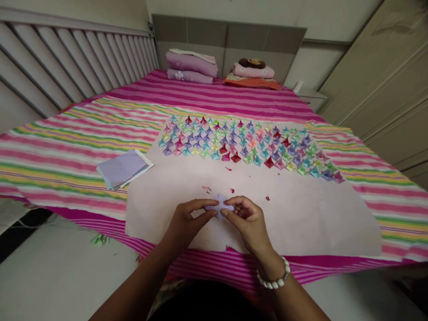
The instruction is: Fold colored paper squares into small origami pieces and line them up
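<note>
Between my hands is a small piece of folded lavender paper, held just above a large pale sheet on the bed. My left hand pinches its left side between thumb and fingers. On the opposite side my right hand grips it the same way, a white beaded bracelet around that wrist. Beyond them, rows of small folded paper pieces in many colours cover the far part of the sheet. To the left lies a stack of square papers, lavender on top.
Red paper scraps lie scattered on the sheet past my hands. A striped cover spreads over the bed. Folded purple bedding and a pink bundle rest by the headboard. A slatted rail runs along the left.
</note>
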Tool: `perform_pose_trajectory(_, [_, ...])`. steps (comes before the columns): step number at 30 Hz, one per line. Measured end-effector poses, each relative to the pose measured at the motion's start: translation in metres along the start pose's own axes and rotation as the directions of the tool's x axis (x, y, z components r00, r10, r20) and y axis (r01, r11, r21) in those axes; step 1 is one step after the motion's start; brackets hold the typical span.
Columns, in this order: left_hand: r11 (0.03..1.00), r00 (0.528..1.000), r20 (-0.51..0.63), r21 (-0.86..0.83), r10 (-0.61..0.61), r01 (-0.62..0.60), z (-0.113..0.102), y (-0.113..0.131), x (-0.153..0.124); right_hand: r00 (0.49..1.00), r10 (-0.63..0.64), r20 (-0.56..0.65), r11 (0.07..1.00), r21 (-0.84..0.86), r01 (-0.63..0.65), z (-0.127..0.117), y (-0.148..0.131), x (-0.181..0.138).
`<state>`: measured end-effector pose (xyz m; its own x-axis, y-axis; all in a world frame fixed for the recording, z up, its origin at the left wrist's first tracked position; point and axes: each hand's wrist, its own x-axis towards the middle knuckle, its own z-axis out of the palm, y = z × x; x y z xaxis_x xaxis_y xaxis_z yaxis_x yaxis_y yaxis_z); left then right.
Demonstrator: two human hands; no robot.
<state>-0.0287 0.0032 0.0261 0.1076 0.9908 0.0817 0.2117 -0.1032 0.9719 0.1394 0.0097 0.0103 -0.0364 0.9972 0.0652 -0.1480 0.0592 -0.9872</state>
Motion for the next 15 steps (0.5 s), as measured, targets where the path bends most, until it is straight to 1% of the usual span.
perform_pose_trajectory(6, [0.989, 0.997, 0.003, 0.124, 0.077, -0.077, -0.0007, 0.0001, 0.0032, 0.998, -0.036, 0.051, 0.997, -0.071, 0.040, -0.0040, 0.0016, 0.0009])
perform_pose_trajectory(11, [0.965, 0.987, 0.029, 0.211, 0.155, -0.158, 0.0007, -0.0038, 0.0040, 0.985, -0.118, 0.127, 0.975, -0.174, 0.139, -0.0051, 0.0003, 0.0022])
perform_pose_trajectory(15, [0.945, 0.980, 0.011, 0.261, 0.201, -0.197, 0.0002, -0.0072, 0.0045, 0.967, -0.197, 0.164, 0.943, -0.237, 0.232, -0.0046, -0.0029, 0.0034])
